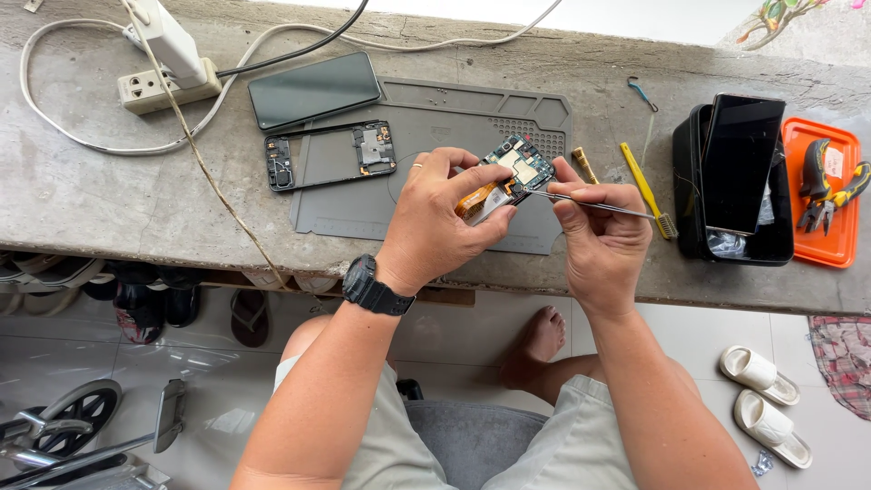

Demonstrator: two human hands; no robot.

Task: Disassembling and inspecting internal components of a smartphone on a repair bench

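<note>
As left fingers [472, 186] pinch: circuit board [519, 168] between.

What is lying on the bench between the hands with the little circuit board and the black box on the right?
In the head view, a yellow toothbrush lies on the bench between the right hand, beside the circuit board, and the black box; a small blue hook lies farther back.

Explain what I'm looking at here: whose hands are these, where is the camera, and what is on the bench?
The one picture comes from a camera worn on a person's head, looking down at their own bare hands. The left hand, with a wristwatch, holds a small circuit board. The right hand holds metal tweezers against the board. On the concrete bench lie a grey work mat, a phone frame, a dark phone, a yellow toothbrush, a black box, an orange tray with pliers, and a power strip.
</note>
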